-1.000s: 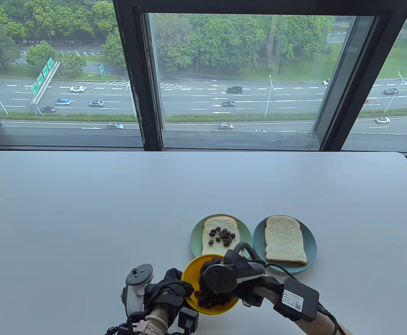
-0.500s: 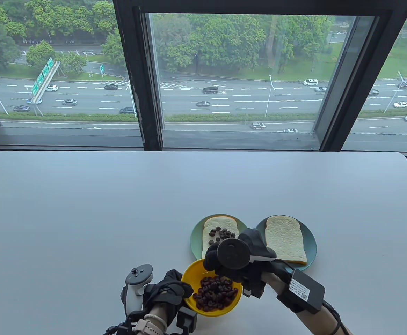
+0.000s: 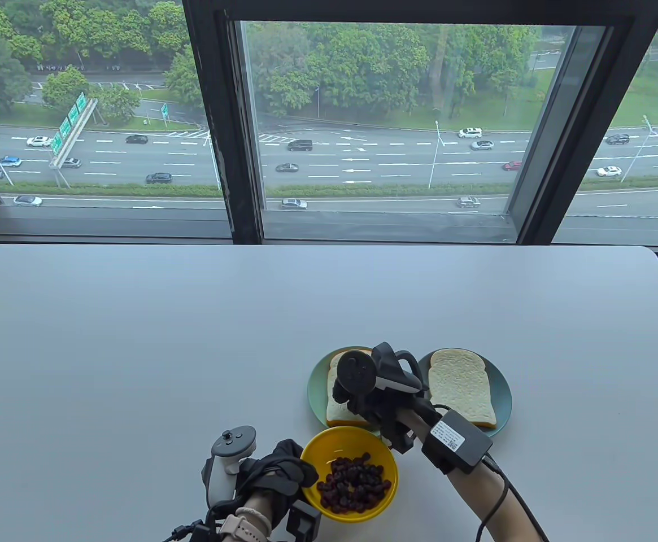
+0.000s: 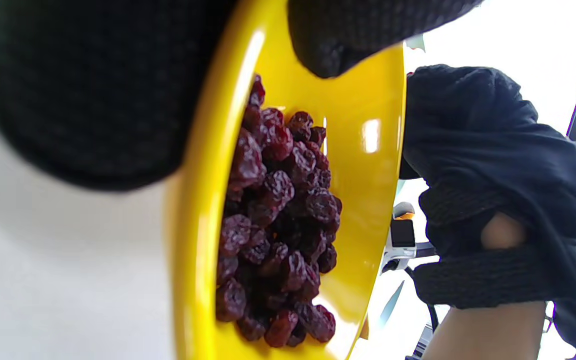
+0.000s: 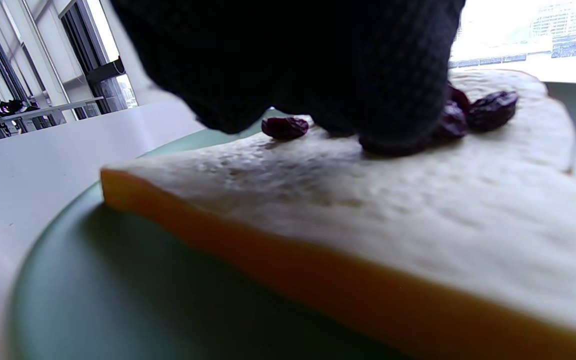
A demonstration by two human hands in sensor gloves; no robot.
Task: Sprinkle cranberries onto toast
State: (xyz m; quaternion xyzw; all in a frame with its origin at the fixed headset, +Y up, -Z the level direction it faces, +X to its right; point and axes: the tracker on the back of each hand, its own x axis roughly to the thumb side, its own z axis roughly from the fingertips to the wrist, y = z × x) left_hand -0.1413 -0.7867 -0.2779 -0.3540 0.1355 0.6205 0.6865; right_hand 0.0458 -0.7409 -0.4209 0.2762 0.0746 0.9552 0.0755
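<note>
**Cranberries over the left slice, pinch by pinch**

Plainly, the cranberries are small, wrinkled, dried fruit, heaped in the yellow bowl at the near edge of the desk. I judge them light, soft and a little tacky, so they should cling together and to glove fabric; a loose fingertip pinch from the top of the heap would likely suit them better than a squeeze. A few more lie on the left toast, just beside the gloved fingertips in the right wrist view.

The toast looks soft and porous on top with a firmer golden crust at its edge; it should dent under pressure, so the fruit wants dropping from just above, not pressing in.

The right hand sits low over that slice, fingers curled downward and apparently touching the crumb; whether this grip has any berries in it I cannot tell. The left hand grips the bowl's left rim, thumb over the lip, steadying it.

The slice lies on a green plate. Just right of it a blue plate carries a second toast, bare of fruit, likely due its share next.
</note>
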